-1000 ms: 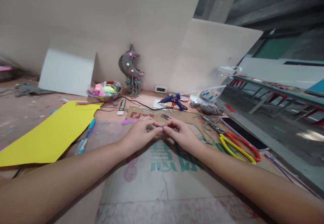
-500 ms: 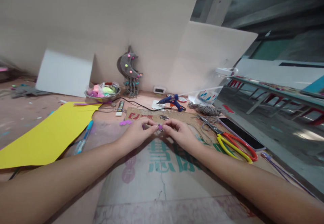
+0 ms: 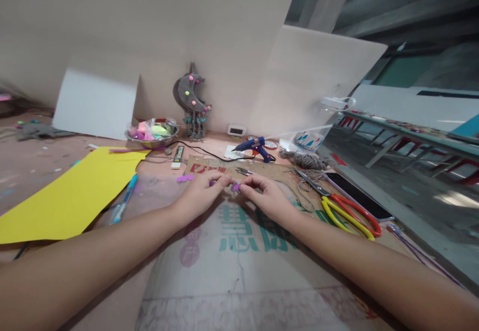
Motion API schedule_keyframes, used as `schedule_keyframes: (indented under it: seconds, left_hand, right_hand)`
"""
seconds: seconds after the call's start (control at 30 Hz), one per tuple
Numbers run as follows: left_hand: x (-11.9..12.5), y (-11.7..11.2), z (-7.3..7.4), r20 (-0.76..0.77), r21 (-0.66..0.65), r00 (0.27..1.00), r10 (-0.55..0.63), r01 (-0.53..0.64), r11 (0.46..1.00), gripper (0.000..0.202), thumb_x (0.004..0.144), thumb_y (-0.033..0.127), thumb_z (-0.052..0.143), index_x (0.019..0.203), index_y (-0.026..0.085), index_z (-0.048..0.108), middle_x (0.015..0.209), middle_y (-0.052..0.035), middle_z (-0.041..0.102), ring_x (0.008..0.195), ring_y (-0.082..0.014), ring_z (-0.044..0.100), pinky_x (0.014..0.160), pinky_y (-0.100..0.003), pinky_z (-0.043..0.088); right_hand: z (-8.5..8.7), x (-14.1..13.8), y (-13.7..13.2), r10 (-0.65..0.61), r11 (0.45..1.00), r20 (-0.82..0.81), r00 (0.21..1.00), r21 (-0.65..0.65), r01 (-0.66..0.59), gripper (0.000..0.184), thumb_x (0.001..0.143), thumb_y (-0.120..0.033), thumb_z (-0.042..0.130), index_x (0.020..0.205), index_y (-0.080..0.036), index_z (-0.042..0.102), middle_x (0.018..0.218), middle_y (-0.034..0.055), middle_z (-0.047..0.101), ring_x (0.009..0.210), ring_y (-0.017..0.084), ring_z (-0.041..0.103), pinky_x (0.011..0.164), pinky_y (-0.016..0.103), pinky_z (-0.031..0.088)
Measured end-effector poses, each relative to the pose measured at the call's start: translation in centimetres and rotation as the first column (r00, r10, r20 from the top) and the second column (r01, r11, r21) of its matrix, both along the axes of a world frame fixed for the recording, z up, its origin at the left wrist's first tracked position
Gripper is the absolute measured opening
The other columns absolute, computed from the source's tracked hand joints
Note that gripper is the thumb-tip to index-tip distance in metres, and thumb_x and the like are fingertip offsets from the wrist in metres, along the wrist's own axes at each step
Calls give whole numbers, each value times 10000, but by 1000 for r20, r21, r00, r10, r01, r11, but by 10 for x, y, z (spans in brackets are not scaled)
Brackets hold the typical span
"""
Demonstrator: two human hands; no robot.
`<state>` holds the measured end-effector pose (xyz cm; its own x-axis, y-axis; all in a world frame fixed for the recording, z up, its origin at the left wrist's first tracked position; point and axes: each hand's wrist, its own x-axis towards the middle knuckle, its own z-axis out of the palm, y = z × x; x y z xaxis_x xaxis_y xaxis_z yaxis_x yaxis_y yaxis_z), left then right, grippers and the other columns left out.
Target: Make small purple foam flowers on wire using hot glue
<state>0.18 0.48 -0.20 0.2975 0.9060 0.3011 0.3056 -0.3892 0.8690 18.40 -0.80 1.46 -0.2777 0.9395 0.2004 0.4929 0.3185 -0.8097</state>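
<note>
Both my hands meet over a flattened cardboard sheet [image 3: 239, 266] with green print. My left hand [image 3: 204, 194] is closed in a pinch on a small purple piece [image 3: 212, 183]. My right hand [image 3: 264, 196] pinches another small purple piece [image 3: 235, 187] at its fingertips. The two pinches sit a few centimetres apart. More purple bits [image 3: 185, 177] lie just left of my left hand. Small snips [image 3: 244, 172] lie just beyond my fingers.
Yellow paper [image 3: 75, 191] and a blue pen [image 3: 125, 199] lie at left. Yellow and red scissors [image 3: 348, 211], twine [image 3: 305, 160] and a black phone [image 3: 359, 196] are at right. A blue glue gun [image 3: 256, 147], a bowl of coloured pieces [image 3: 152, 134] and a moon ornament [image 3: 191, 99] stand behind.
My fingertips, pressed together a second ago, have drawn slightly apart, and purple pieces now show in both pinches. The view shifted a little.
</note>
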Motion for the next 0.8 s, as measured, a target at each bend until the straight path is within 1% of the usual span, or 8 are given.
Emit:
schedule_keyframes:
  seconds: [0.1,0.23,0.47,0.67,0.8]
  left_hand:
    - [0,-1,1,7,9,1000,-8,8,1000,358,882,406,412,877,172,684,893,-39,693,881,-178,617,806,-279,455]
    - [0,-3,4,-48,-22,998,-31,30,999,279,826,390,502,831,175,680,839,-30,692,811,-183,618,734,-281,469]
    - [1,-6,8,-92,-30,995,-30,28,999,228,815,347,516,806,173,664,787,-12,676,737,-155,594,706,-260,459]
    - [1,-5,7,-93,8,996,-2,3,1000,310,860,379,439,803,171,662,800,-20,673,803,-172,603,723,-260,446]
    - [1,-5,7,-92,-29,995,-29,27,999,256,814,379,511,851,182,670,842,-26,689,799,-179,610,715,-273,457]
  right_hand:
    - [-1,0,1,0,1000,14,1000,-10,0,189,789,-346,552,748,-165,589,697,4,599,641,126,538,608,244,442]
    - [1,0,0,5,1000,31,999,-7,-5,172,790,-335,546,743,-174,586,697,1,606,645,130,553,615,249,447]
    - [4,-2,-3,-9,1000,22,1000,-6,10,162,783,-326,553,732,-176,582,700,-2,606,656,132,562,626,248,446]
    - [2,1,-1,-19,1000,-11,1000,3,19,187,804,-344,536,735,-174,575,669,-2,599,619,122,542,592,236,441]
    - [1,0,-3,-29,999,18,999,32,29,200,804,-354,537,737,-171,583,674,-1,591,621,119,528,578,228,430]
